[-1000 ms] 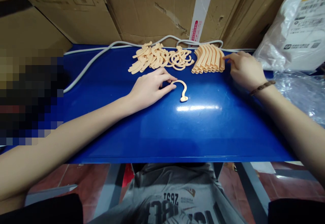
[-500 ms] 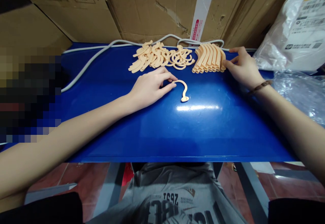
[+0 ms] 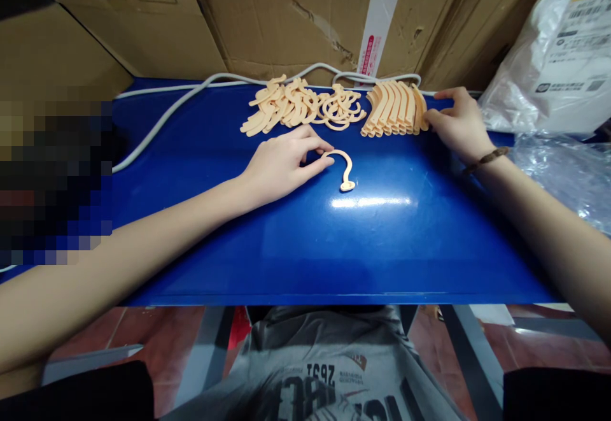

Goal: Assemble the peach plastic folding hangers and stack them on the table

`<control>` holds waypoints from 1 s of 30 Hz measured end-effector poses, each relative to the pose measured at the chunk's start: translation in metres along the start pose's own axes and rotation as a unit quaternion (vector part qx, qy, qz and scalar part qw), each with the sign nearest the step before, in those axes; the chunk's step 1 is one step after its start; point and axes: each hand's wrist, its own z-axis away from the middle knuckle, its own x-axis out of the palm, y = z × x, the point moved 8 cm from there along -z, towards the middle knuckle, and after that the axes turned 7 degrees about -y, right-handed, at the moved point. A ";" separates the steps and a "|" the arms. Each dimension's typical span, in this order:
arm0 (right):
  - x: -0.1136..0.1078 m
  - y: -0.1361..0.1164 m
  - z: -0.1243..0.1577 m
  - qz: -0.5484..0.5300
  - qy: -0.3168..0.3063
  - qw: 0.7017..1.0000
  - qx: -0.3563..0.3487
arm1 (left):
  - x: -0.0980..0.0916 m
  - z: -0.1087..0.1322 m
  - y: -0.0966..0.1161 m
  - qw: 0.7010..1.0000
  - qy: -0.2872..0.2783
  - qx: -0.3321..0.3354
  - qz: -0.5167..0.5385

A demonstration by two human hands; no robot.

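By the left hand (image 3: 281,160), one cream-coloured hook (image 3: 347,167) is held: its thin end is pinched between the thumb and the fingertips, which are closed upon it. From this grip, the rest of the hook is extended to the right, and its curve is bent back toward the person's body, where it is ended by a small oval foot (image 3: 348,186). Just beyond the pinch, a heap of similar hooks (image 3: 340,109) is seen, and to the left of these, flat curved pieces (image 3: 281,109) are piled.

By the thumb of the right hand (image 3: 458,125), the last piece (image 3: 421,109) of a row of hollow curved pieces (image 3: 391,112) seems to be touched. This piece is placed just left of the thumb, and it is leaned a little away from its neighbours. The forefinger is spread apart from the thumb; whether the piece is firmly gripped cannot be told. Both hands are supported over a blue table (image 3: 305,249).
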 end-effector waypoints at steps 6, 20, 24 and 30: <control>-0.003 0.008 -0.005 -0.021 0.023 0.999 -0.016 | 0.001 0.000 0.001 1.000 -0.003 0.000 0.001; -0.024 -0.050 0.036 -0.155 0.037 0.980 -0.123 | 0.003 0.000 0.003 0.999 -0.014 0.031 0.030; 0.000 -0.089 0.079 -0.201 -0.078 0.957 -0.192 | -0.008 0.004 0.009 0.993 0.041 0.036 0.104; 0.031 -0.123 0.132 -0.228 -0.204 0.911 -0.278 | -0.012 0.012 0.009 0.957 0.086 0.001 0.278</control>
